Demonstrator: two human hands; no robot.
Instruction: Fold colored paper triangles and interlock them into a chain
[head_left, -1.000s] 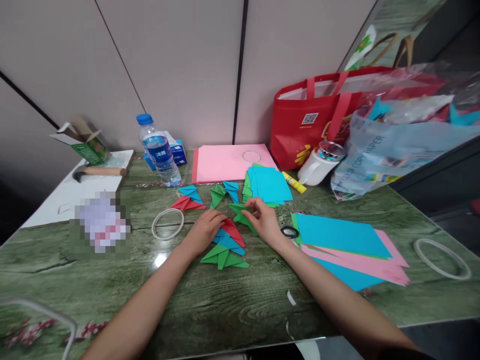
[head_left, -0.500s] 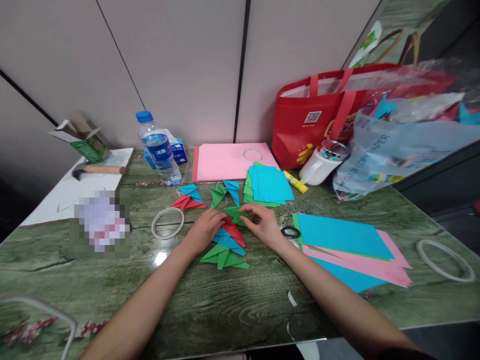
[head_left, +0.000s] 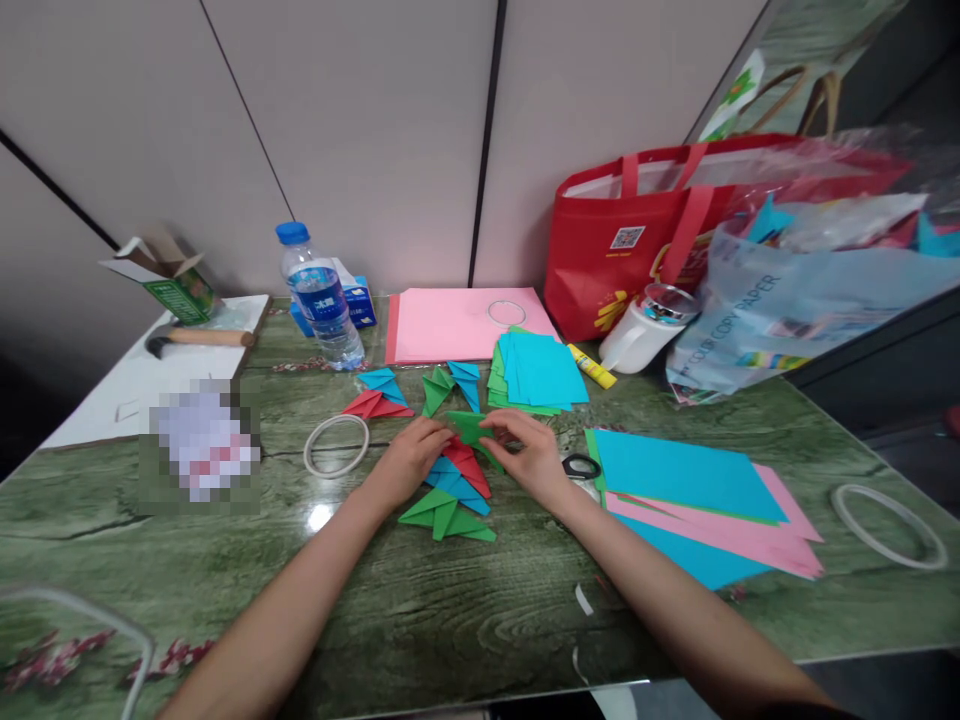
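Observation:
A green folded paper piece is pinched between my two hands, above the other folded pieces. My left hand has its fingers closed on its left end. At its right end, my right hand grips it between thumb and fingers. Just below lie a red folded piece, a blue one and a green one, overlapping. Farther back are a blue piece and a red piece at the left, and a green piece beside a blue one.
White rings lie left and right. Behind stand a bottle, pink paper, blue squares, a glue stick, a mug and a red bag. Scissors touch coloured sheets. A hammer is left.
The green piece between my hands has turned a little, and its right part now points lower. My fingers have shifted slightly on it. The pieces on the table look the same.

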